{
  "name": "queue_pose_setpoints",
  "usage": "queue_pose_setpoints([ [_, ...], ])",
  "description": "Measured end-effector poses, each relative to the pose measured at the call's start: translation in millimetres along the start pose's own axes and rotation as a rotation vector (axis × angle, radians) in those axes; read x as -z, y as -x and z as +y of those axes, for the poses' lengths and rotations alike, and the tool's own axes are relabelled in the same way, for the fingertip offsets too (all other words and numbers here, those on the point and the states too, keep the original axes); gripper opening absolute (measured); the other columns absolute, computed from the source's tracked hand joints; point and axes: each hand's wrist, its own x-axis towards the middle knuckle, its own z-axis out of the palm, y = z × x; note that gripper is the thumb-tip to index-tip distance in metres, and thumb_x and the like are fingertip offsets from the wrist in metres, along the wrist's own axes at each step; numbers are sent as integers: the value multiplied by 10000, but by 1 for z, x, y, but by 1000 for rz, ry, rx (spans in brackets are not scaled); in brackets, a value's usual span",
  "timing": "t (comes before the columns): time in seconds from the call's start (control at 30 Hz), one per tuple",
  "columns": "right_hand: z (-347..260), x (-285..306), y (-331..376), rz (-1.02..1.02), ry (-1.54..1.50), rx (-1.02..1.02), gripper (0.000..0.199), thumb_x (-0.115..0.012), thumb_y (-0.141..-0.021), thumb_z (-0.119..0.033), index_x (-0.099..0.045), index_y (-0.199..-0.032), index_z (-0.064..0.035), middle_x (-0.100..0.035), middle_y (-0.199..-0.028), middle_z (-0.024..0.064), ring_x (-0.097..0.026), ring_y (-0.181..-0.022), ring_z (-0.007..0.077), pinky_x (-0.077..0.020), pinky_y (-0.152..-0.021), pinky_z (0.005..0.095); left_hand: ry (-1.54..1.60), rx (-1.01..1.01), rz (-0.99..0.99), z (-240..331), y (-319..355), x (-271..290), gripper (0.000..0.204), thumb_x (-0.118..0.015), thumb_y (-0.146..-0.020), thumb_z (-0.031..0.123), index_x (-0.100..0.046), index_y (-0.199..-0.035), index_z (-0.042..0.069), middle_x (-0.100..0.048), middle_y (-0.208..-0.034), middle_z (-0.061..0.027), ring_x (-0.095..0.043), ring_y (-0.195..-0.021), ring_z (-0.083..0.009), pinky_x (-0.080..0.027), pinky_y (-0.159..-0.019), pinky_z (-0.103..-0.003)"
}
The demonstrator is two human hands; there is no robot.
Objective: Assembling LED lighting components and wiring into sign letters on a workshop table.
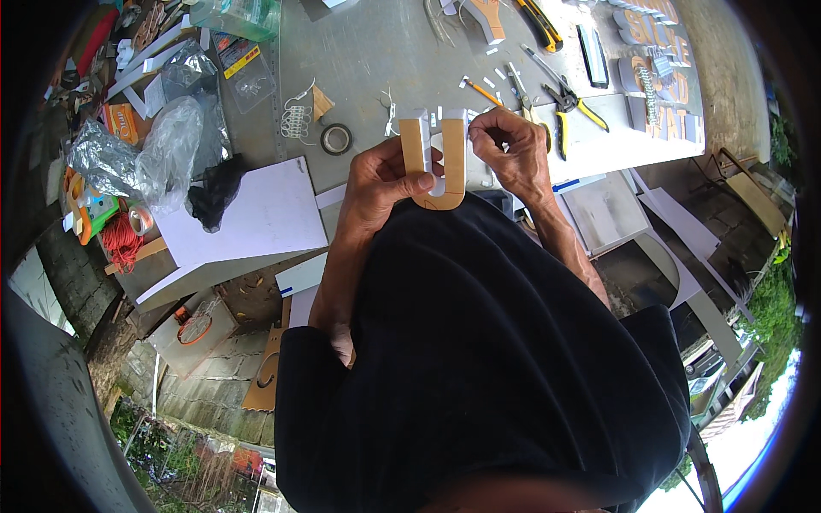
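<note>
My left hand (376,181) grips a U-shaped block (455,162) with a brown cardboard face and white sides, thumb on the front and fingers behind it. Its two arms point away from me, and the curved end lies close to my dark shirt. Beside the tip of the right arm, my right hand (516,152) is closed, thumb and forefinger pinched together. Whatever they pinch is too small or hidden to make out. Just past this hand lie scissors (519,84) and yellow-handled pliers (566,107). A pencil (481,90) rests nearby.
On the grey table (359,51) lie a tape roll (336,138), a yellow utility knife (540,26) and small white scraps. Several cardboard-faced letter blocks (650,77) stand at the far right. Plastic bags (171,141) and red cord (122,246) crowd the left, beside a white sheet (256,205).
</note>
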Motion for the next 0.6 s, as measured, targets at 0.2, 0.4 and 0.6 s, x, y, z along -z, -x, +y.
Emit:
queue_pose_setpoints([
  [0.2,4,2,0,-12,-178,-97,119,-704,-893,-123,-730,-908,-7,-707,-801,26,-609,-720,80,-493,-671,252,48,-5,1,-1,-1,3,476,-800,-772,34,-619,-1200,-70,-717,-1051,-160,-713,-980,-246,-556,-931,-384],
  [0.4,3,5,2,-88,-233,-145,170,-733,-907,-183,-762,-963,-24,-736,-826,42,-632,-748,88,-504,-693,265,48,-9,0,-3,-1,4,479,-796,-774,31,-616,-1204,-77,-722,-1052,-171,-716,-978,-245,-551,-944,-384],
  [0.6,3,6,0,-103,-212,-138,147,-718,-899,-135,-754,-966,-9,-734,-848,52,-659,-797,107,-524,-743,277,47,-8,-9,-2,-1,4,478,-793,-774,24,-615,-1207,-77,-722,-1054,-168,-714,-984,-241,-547,-947,-384],
])
